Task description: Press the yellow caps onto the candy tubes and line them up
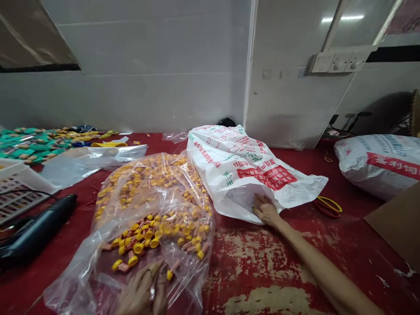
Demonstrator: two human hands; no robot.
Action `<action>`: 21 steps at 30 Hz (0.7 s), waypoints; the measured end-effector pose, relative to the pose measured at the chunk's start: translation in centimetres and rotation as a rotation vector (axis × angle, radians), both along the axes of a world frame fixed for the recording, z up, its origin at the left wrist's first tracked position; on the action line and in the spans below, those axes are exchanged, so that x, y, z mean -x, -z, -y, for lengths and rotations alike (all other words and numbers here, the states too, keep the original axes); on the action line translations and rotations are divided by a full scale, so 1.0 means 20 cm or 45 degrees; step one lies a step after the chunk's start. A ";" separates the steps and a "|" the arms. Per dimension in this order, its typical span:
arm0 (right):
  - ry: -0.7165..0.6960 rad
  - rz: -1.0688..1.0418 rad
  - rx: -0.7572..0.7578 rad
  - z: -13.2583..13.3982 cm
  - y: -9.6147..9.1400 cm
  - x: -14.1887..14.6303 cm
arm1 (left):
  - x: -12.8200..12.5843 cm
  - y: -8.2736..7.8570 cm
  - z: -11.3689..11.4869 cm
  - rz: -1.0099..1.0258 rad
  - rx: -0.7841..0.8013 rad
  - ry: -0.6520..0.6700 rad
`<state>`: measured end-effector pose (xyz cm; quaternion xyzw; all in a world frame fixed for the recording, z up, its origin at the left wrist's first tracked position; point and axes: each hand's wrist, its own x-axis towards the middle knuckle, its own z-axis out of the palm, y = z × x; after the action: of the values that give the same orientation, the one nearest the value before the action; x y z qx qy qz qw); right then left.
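A large clear plastic bag (77, 262) lies on the red table, full of small pieces with yellow caps (154, 232) and red patterned bodies. At the bag's near mouth is my left hand (144, 286), its fingers stretched towards the loose pieces; whether it touches the plastic is unclear. To the right lies a white woven sack (226, 175) printed in red and green, its mouth turned towards me. My right hand (266, 210) rests at the lower lip of that mouth, fingers spread and nothing seen in them. The sack's inside is mostly hidden.
A white plastic basket (22, 188) and a dark device (39, 232) stand at left. Behind them lie green pieces (26, 144) and clear plastic sheets (88, 159). A full white sack (380, 162), cardboard (397, 218) and looped bands (328, 205) are at right. A wall (157, 65) closes the back.
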<state>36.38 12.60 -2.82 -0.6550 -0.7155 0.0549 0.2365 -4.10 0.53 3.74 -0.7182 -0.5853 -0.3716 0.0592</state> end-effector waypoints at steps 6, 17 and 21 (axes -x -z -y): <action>0.082 0.010 -0.169 0.02 0.12 0.05 | -0.74 -0.05 -0.31 0.148 0.004 0.611; -0.167 0.004 -0.660 0.10 0.06 0.08 | -1.22 0.49 -0.80 0.088 -0.065 0.325; -0.376 0.008 -0.826 -0.01 -0.18 0.05 | -1.20 0.52 -0.78 0.248 -0.020 0.329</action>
<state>35.28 12.82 0.71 -0.4355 -0.7834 -0.1436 0.4195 19.84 16.05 -6.71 -0.7475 -0.4882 -0.4486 -0.0406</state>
